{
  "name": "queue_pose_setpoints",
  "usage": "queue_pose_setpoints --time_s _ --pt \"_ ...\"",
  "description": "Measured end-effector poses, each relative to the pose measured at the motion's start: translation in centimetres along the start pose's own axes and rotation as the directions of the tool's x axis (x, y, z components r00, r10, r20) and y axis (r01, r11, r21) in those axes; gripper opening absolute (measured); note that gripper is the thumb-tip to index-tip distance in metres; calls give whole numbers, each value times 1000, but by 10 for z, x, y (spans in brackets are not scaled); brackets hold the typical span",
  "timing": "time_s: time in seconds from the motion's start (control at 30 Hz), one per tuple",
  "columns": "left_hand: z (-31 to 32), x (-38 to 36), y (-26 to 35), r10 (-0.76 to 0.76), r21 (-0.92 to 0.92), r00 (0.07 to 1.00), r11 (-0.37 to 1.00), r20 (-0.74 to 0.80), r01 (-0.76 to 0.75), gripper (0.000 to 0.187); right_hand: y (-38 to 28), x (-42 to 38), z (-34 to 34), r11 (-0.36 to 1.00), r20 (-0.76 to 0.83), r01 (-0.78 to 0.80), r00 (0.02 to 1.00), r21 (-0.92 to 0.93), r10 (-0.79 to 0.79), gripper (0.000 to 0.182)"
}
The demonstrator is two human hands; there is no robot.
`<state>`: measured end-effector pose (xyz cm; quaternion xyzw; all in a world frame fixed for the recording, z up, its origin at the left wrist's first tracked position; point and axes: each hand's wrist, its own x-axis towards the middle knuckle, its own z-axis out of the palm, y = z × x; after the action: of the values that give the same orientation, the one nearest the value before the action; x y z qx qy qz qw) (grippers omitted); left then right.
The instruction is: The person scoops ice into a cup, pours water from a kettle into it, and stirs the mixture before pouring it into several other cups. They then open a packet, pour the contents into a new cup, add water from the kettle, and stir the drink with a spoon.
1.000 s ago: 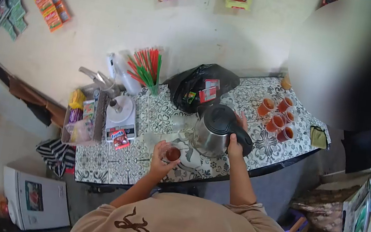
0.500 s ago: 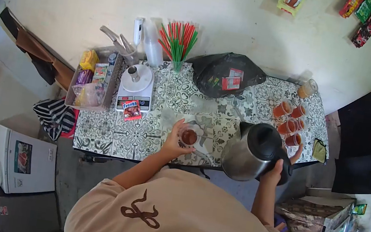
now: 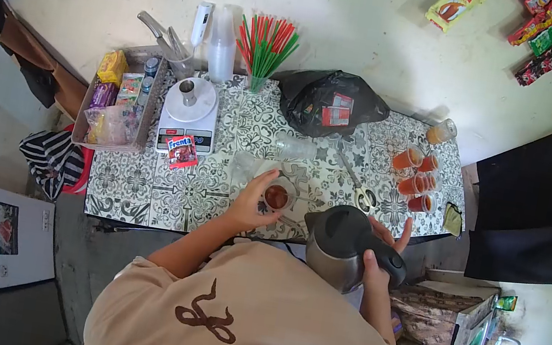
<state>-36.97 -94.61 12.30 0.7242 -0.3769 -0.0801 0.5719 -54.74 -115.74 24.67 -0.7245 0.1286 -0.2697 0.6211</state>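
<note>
My left hand (image 3: pixel 247 205) is wrapped round a clear plastic cup (image 3: pixel 277 198) with reddish-brown contents, near the table's front edge. In my right hand (image 3: pixel 376 269) is a steel electric kettle (image 3: pixel 335 258) with a black lid and handle; the thumb and fingers go round the handle. The kettle's spout points toward the cup and is apart from it. Its body hides part of the table edge. Just beyond the kettle lie scissors (image 3: pixel 364 199), and a clear cup (image 3: pixel 296 147) lies on its side farther back.
Several cups of orange-red drink (image 3: pixel 412 185) stand at the right. A black plastic bag (image 3: pixel 323 104), red and green straws (image 3: pixel 264 51), a white scale (image 3: pixel 188 119), a red sachet (image 3: pixel 182 151) and a basket of packets (image 3: pixel 154 106) occupy the back and left.
The kettle in my right hand has moved left, closer to the cup, uncovering the scissors. My left hand keeps its hold on the cup. The whole view has shifted slightly.
</note>
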Motion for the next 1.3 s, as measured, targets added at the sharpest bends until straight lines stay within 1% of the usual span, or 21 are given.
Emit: queue_pose_setpoints --time_s 0.03,0.07,0.17,0.27,0.37,0.53,0.63,0.73,0.77,0.83,0.93,1.03,1.13,1.17,1.27,1.3 --pt "-1 0 1 -16 7 1000 1000 14 16 85 0 1 5 999 2 -9 1000 -32 9 106" --pt "-2 1 0 -22 -8 1000 1000 22 22 85 1 1 10 1000 3 0 1000 -5 0 103" --pt "-4 1 -1 -37 -32 999 999 39 38 84 4 3 18 998 42 20 999 -58 -18 102" --pt "-8 3 -1 -40 -44 998 998 57 43 83 3 7 28 997 18 -52 998 -61 53 102" --pt "-10 3 -3 -48 -84 996 995 79 55 82 2 11 33 988 26 -73 997 -138 77 103" --pt "-14 3 -4 -58 -120 988 990 142 76 81 6 12 40 982 32 -79 996 -173 85 106" --pt "-16 4 -2 -46 -110 989 992 137 62 81 3 13 48 975 35 -73 996 -209 82 109" --pt "-16 5 -1 -111 -148 980 980 163 136 81 0 16 50 960 37 -71 996 -270 84 111" --pt "-15 5 -4 -85 -127 988 987 132 101 80 -1 17 51 953 37 -74 995 -292 89 112" --pt "-10 4 -9 -29 -83 997 996 70 35 78 -3 18 53 957 38 -89 994 -274 103 114" --pt "-8 3 -13 -58 -88 995 994 83 65 80 -3 18 54 954 47 -93 993 -285 111 116" --pt "-7 3 -15 7 -76 999 997 38 -4 81 -4 18 55 947 51 -94 992 -308 115 116" --pt "-12 4 -6 -136 -151 980 976 144 157 81 -3 18 56 946 56 -89 992 -311 112 116" --pt "-13 5 -5 -141 -151 979 975 148 163 81 -4 18 56 947 58 -86 992 -309 110 116" --pt "-15 5 -3 -150 -153 976 973 158 174 80 -10 17 59 938 39 -147 985 -314 168 117" --pt "-15 5 -2 -149 -155 976 972 159 174 80 -9 17 59 943 48 -135 986 -306 157 117"
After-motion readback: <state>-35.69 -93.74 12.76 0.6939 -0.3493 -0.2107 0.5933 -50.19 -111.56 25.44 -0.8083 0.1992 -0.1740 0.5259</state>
